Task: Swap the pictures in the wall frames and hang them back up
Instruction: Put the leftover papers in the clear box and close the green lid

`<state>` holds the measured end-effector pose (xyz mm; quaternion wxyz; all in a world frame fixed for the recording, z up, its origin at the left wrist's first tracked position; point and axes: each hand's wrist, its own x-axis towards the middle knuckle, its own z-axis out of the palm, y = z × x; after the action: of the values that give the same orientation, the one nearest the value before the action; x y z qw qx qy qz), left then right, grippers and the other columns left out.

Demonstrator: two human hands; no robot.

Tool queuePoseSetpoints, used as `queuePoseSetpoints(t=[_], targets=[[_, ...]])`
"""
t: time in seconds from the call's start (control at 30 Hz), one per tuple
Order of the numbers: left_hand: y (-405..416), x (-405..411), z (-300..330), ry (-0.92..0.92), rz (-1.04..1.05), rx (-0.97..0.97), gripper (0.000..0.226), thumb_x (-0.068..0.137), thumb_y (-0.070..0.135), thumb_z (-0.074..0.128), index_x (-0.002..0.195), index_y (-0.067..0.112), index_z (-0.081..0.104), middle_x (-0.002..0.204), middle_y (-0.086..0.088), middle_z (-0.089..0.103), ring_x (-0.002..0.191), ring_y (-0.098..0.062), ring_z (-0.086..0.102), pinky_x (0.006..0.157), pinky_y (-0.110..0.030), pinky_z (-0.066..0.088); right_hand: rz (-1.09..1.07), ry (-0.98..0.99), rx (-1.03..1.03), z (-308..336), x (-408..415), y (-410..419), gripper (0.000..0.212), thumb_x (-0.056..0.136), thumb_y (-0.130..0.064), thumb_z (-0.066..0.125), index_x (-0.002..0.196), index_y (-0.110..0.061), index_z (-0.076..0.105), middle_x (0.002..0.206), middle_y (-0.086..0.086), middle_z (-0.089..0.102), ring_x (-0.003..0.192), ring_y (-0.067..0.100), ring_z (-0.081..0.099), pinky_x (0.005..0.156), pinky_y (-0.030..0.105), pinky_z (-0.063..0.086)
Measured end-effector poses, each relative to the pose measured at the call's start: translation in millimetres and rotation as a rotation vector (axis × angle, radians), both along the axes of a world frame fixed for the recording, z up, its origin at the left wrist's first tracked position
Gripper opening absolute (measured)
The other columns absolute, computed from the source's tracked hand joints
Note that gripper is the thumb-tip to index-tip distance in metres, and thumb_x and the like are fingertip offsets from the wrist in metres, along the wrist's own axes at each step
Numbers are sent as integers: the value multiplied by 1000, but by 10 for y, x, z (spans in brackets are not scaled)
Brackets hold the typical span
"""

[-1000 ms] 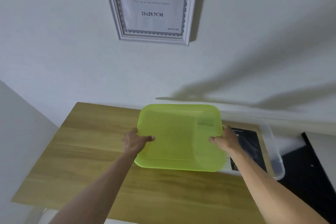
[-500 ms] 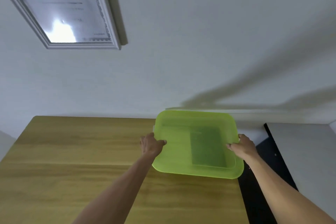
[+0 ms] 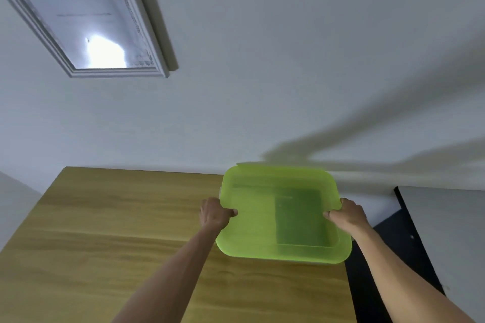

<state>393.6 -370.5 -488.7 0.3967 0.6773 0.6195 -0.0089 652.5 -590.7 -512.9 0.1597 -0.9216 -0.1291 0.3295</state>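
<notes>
A white wall frame [image 3: 86, 21] hangs at the upper left, with a printed sheet marked A4 and a bright glare on its glass. At the right end of the wooden table [image 3: 105, 231] sits a translucent green lid [image 3: 262, 217], over a clear box with a dark flat item showing through it. My left hand [image 3: 214, 214] grips the lid's left edge, thumb on top. My right hand [image 3: 347, 214] grips its right edge the same way.
The white wall stands right behind the table. To the right of the table is a black surface [image 3: 388, 244] and a grey panel [image 3: 446, 231]. The table's left and near parts are bare wood.
The green lid moved right and down over the box at the table's right end, both hands still holding it. The view swung right, so the frame now sits at the upper left.
</notes>
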Motion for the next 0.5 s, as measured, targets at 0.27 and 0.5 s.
queuePoseSetpoints(t=[0.27,0.5], targets=[[37,11,-3,53,-25,26,54,68,29,88,108,3,62,112,-12,63,100,-30,60,72,-33,42,76,15,-67,52,1,-2,74,84,-48,70,143,-12,44,138,18,46,122,35,52,102,42,48],[-60,56,-142,171,-247,111,51,89,30,67,123,-5,52,135,-21,46,125,-36,41,101,-41,39,184,-39,-95,132,-212,4,77,98,-40,51,154,-2,14,146,20,17,138,40,24,111,44,33]])
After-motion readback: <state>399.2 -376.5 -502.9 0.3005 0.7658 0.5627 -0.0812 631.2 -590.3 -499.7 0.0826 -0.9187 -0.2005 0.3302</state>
